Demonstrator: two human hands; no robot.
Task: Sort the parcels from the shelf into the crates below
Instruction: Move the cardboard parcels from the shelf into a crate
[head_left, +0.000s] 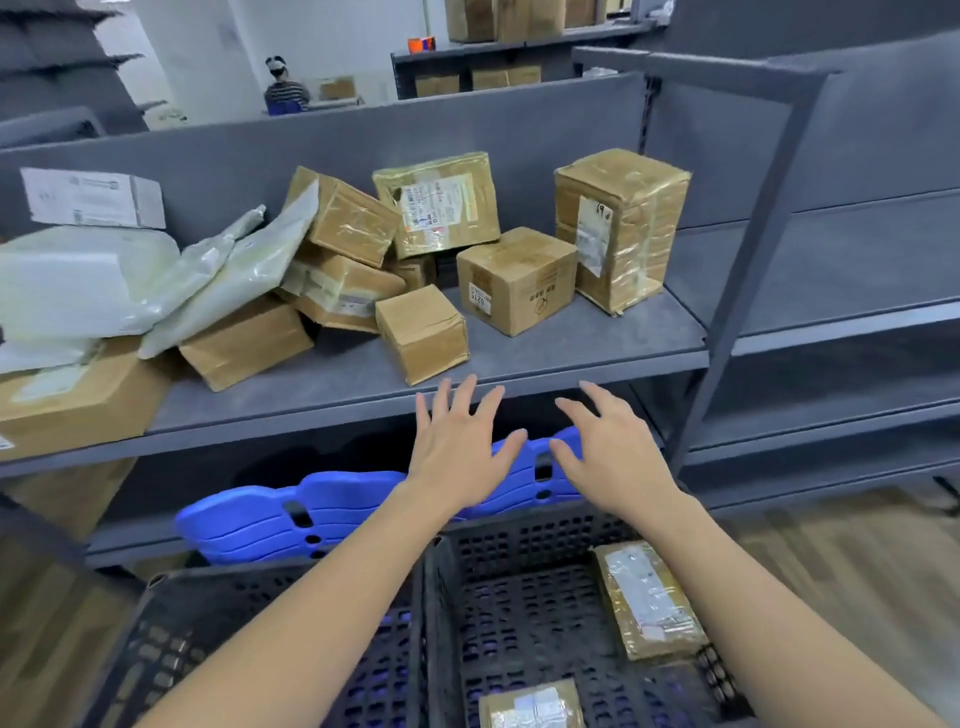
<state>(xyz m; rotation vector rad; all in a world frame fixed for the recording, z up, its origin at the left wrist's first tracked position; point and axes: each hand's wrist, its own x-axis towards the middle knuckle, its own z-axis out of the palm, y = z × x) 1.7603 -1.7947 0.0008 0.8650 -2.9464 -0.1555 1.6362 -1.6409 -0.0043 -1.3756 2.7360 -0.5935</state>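
Several brown cardboard parcels lie on the grey shelf (337, 387), among them a small cube box (423, 332) near the front edge, a medium box (514, 280) and a tall taped box (621, 228) at the right. White poly mailers (171, 280) are heaped at the left. My left hand (457, 441) and my right hand (608, 447) are both raised with spread fingers just below the shelf's front edge, holding nothing. Below stand two dark crates: the right crate (519, 582) holds a taped parcel (644, 597) and another parcel (530, 706); the left crate (171, 623) is mostly hidden by my arm.
Blue plastic pallets (270, 514) are stacked on the lower shelf behind the crates. A grey upright post (748, 270) stands at the shelf's right end, with another shelf unit beyond. A person sits far back at the left (285, 88). Wooden floor shows at the right.
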